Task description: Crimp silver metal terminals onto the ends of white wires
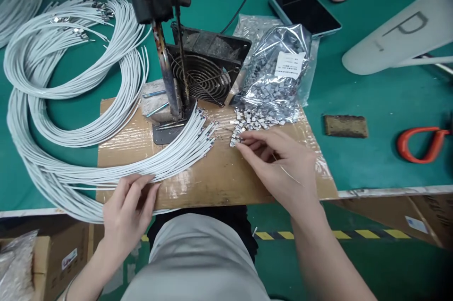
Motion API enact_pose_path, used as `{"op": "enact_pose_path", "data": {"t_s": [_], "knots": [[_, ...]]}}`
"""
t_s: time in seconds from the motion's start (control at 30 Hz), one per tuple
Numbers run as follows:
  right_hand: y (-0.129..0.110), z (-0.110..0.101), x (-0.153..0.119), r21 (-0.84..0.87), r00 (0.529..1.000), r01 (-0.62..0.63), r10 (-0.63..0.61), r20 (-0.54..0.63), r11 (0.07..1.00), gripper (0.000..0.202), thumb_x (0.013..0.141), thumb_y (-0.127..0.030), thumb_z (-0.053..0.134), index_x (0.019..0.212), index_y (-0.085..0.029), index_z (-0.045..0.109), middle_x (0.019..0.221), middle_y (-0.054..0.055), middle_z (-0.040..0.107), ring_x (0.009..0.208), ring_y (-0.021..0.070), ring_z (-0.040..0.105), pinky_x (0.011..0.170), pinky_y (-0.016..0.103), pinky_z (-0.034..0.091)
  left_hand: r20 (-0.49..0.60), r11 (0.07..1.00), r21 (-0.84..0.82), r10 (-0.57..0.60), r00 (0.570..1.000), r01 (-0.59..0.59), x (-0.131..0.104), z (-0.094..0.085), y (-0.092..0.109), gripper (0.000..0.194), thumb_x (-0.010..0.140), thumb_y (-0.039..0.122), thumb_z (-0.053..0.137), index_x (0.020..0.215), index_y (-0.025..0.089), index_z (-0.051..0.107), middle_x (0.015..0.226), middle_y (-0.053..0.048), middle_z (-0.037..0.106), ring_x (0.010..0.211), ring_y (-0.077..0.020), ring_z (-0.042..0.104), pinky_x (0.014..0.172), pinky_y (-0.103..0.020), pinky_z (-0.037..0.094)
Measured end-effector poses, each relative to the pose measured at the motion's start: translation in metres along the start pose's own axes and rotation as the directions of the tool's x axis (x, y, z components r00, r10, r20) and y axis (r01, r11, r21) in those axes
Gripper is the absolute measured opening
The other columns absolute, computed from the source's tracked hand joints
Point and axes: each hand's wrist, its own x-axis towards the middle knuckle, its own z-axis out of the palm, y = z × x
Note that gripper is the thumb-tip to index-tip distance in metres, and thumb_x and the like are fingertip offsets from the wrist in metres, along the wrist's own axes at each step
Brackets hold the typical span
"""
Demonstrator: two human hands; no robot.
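Note:
A bundle of white wires [141,166] curves across the brown cardboard, its tipped ends fanned out near the iron stand. My left hand [130,202] is at the bundle's near edge, fingers curled and closed on white wire. To the right, my right hand [283,164] pinches at the near side of a pile of small white-and-metal connectors [253,119]. Thumb and forefinger meet on one small connector, mostly hidden by the fingertips. A thin, solder-like wire [292,177] runs out of that hand across its back. A clear bag of connectors [276,74] lies behind the pile.
An upright soldering iron [166,70] stands on a dark base, with a black fan [208,70] behind it. More coiled white wires [78,79] lie left. Rightward are a phone [306,11], a brown sponge [346,126], red-handled pliers [421,145] and a white cone-shaped object [396,32].

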Motion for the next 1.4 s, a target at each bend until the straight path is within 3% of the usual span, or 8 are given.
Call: {"op": "enact_pose_path", "data": {"t_s": [0.3, 0.4, 0.53, 0.7, 0.83, 1.13, 1.23, 1.4], "knots": [[0.005, 0.002, 0.004, -0.054, 0.997, 0.057, -0.054, 0.058, 0.997, 0.006, 0.096, -0.028, 0.076, 0.096, -0.024, 0.08, 0.087, 0.003, 0.075, 0.07, 0.0181, 0.07, 0.063, 0.031, 0.059, 0.021, 0.99, -0.135, 0.037, 0.999, -0.034, 0.006, -0.001, -0.011, 0.026, 0.095, 0.0, 0.069, 0.11, 0.021, 0.071, 0.105, -0.008, 0.069, 0.093, -0.0227, 0.073, 0.085, -0.033, 0.06], [0.005, 0.001, 0.004, -0.051, 0.994, 0.07, -0.065, 0.083, 0.996, 0.007, 0.097, -0.028, 0.075, 0.095, -0.024, 0.08, 0.086, 0.004, 0.075, 0.071, 0.0184, 0.07, 0.062, 0.031, 0.058, 0.187, 0.947, -0.316, 0.0, 0.982, 0.06, 0.012, -0.02, -0.006, 0.025, 0.097, 0.001, 0.062, 0.109, 0.023, 0.065, 0.098, -0.005, 0.072, 0.088, -0.0214, 0.074, 0.078, -0.03, 0.06], [0.007, 0.002, 0.004, -0.06, 0.993, 0.082, -0.077, 0.087, 0.995, 0.006, 0.096, -0.029, 0.077, 0.097, -0.024, 0.08, 0.087, 0.004, 0.075, 0.074, 0.0191, 0.07, 0.063, 0.031, 0.058, 0.508, 0.847, -0.489, 0.084, 0.857, 0.207, 0.027, -0.033, 0.016, 0.029, 0.098, 0.014, 0.069, 0.124, 0.027, 0.066, 0.088, 0.002, 0.077, 0.065, -0.0156, 0.071, 0.062, -0.024, 0.057], [0.008, 0.003, 0.004, -0.033, 0.995, 0.063, -0.06, 0.08, 0.998, 0.008, 0.097, -0.028, 0.075, 0.09, -0.025, 0.079, 0.083, 0.002, 0.073, 0.07, 0.0177, 0.067, 0.063, 0.03, 0.057, 0.705, 0.607, -0.586, 0.053, 0.708, 0.537, 0.045, -0.002, 0.046, 0.016, 0.11, 0.027, 0.056, 0.106, 0.023, 0.07, 0.078, -0.001, 0.072, 0.069, -0.017, 0.066, 0.063, -0.026, 0.051], [0.008, 0.003, 0.004, -0.026, 0.997, 0.051, -0.049, 0.053, 0.998, 0.014, 0.097, -0.035, 0.077, 0.087, -0.024, 0.078, 0.084, 0.003, 0.074, 0.067, 0.0178, 0.066, 0.059, 0.03, 0.055, 0.74, 0.237, -0.615, -0.157, 0.654, 0.752, 0.048, 0.024, 0.051, 0.027, 0.107, 0.043, 0.065, 0.099, 0.018, 0.073, 0.069, 0.001, 0.061, 0.059, -0.0136, 0.053, 0.057, -0.025, 0.041], [0.008, 0.001, 0.004, 0.05, 0.995, -0.089, 0.09, -0.028, 0.995, 0.014, 0.094, -0.036, 0.076, 0.091, -0.023, 0.082, 0.07, 0.0, 0.072, 0.052, 0.0135, 0.059, 0.047, 0.025, 0.048, 0.728, -0.032, -0.663, -0.261, 0.634, 0.748, 0.048, 0.021, 0.044, 0.027, 0.102, 0.045, 0.075, 0.111, 0.021, 0.083, 0.069, 0.002, 0.049, 0.057, -0.01, 0.029, 0.047, -0.023, 0.015], [0.002, 0.001, 0.003, 0.064, 0.992, -0.1, 0.105, -0.068, 0.993, 0.01, 0.092, -0.03, 0.077, 0.088, -0.024, 0.084, 0.073, 0.001, 0.074, 0.056, 0.0135, 0.062, 0.052, 0.025, 0.053, 0.778, -0.172, -0.622, -0.247, 0.578, 0.764, 0.049, 0.019, 0.043, 0.034, 0.099, 0.045, 0.08, 0.121, 0.02, 0.078, 0.072, 0.004, 0.052, 0.054, -0.0067, 0.025, 0.048, -0.022, 0.014], [-0.023, 0.005, -0.007, 0.292, 0.97, -0.177, 0.216, -0.107, 0.94, 0.004, 0.086, -0.021, 0.083, 0.084, -0.024, 0.085, 0.072, -0.001, 0.077, 0.05, 0.0098, 0.061, 0.047, 0.02, 0.053, 0.808, -0.277, -0.585, -0.282, 0.517, 0.762, 0.051, 0.015, 0.046, 0.037, 0.091, 0.046, 0.088, 0.095, 0.016, 0.068, 0.07, 0.004, 0.06, 0.05, -0.0024, 0.022, 0.048, -0.019, 0.017]]}}
